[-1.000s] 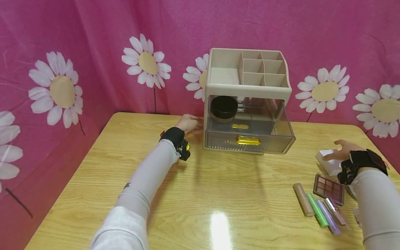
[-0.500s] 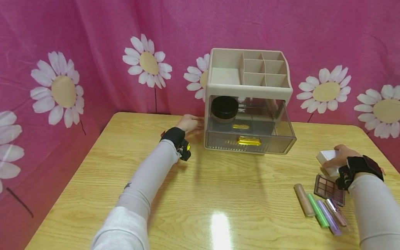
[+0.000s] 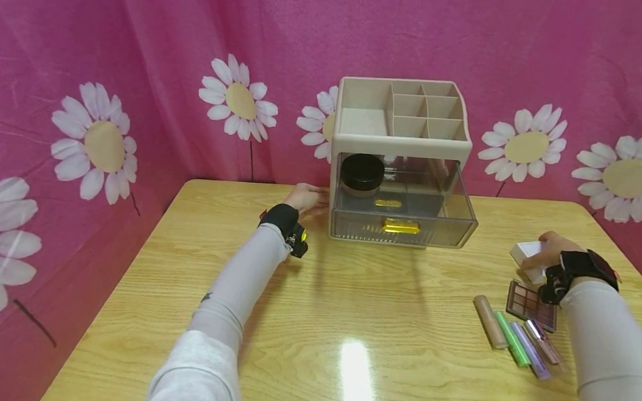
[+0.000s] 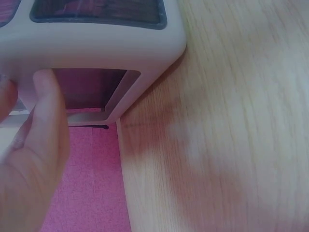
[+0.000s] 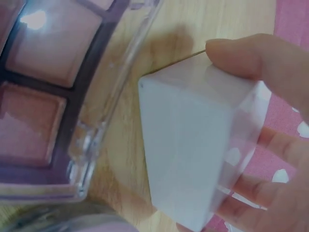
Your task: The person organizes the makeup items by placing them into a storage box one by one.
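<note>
My right hand point(image 3: 555, 251) grips a small white box point(image 3: 526, 248) at the right of the table, thumb on one side and fingers on the other in the right wrist view. Beside it lies an eyeshadow palette point(image 5: 53, 38). My left hand point(image 3: 306, 198) touches the left side of a cream makeup organizer point(image 3: 400, 146), with straight fingers against its side wall point(image 4: 96, 55) near an opening. The organizer's clear drawer point(image 3: 441, 234) with a gold handle is pulled out. A black-lidded jar point(image 3: 362, 172) sits inside at the left.
Near the palette lie a brown tube point(image 3: 489, 321), a green tube point(image 3: 514, 339), a purple tube point(image 3: 530, 350) and a pink tube point(image 3: 544, 343). Part of a round item point(image 5: 72, 220) shows in the right wrist view. A pink flowered curtain point(image 3: 288, 24) hangs behind the table point(image 3: 212, 236).
My right hand has come down from above the white box and taken hold of it. The box stays in about the same place. My left hand has not visibly moved.
</note>
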Motion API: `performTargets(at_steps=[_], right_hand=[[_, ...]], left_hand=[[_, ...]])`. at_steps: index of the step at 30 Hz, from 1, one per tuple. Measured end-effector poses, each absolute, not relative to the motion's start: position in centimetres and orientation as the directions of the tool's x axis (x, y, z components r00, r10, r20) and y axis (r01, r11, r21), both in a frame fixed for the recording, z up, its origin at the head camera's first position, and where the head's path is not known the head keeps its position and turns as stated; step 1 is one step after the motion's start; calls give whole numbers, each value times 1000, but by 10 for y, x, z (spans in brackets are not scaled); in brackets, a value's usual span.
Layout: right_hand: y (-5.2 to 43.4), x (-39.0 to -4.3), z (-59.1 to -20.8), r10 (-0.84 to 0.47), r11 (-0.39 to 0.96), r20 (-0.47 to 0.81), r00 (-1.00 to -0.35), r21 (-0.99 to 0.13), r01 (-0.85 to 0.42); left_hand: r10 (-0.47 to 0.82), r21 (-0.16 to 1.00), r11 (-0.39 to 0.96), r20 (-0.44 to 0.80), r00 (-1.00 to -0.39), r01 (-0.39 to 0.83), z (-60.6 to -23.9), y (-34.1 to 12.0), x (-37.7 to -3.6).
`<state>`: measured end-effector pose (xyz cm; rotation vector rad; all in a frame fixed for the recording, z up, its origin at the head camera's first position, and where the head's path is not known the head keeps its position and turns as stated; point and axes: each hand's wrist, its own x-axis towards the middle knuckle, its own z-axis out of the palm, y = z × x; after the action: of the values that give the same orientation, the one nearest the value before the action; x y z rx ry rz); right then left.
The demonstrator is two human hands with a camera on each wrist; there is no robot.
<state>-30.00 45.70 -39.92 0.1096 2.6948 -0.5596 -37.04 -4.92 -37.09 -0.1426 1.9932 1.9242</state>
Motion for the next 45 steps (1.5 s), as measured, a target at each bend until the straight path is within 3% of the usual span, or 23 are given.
performTargets(at_steps=[8, 17, 20, 24, 32, 38, 45], right_hand=[[444, -302, -371, -61, 927, -312, -948, -369, 62], [408, -309, -298, -156, 908, -165, -974, -411, -76], [392, -306, -270, -191, 884, -135, -972, -455, -111], [373, -300, -235, -243, 897, -51, -969, -392, -204], [338, -290, -182, -360, 892, 29, -932, -281, -353], [309, -283, -163, -440, 856, 23, -898, -292, -427], [271, -274, -154, -581, 774, -7, -814, -316, -549]], left_hand=[[193, 943, 48, -333, -923, -331, -362, -48, -364], [191, 955, 54, -296, -936, -291, -392, -52, -390], [171, 945, 63, -327, -930, -321, -374, -49, -372], [191, 943, 50, -333, -924, -329, -357, -49, -355], [183, 944, 30, -327, -927, -328, -369, -50, -368], [180, 946, 34, -322, -929, -321, -369, -50, -369], [172, 945, 52, -326, -930, -322, -372, -48, -372]])
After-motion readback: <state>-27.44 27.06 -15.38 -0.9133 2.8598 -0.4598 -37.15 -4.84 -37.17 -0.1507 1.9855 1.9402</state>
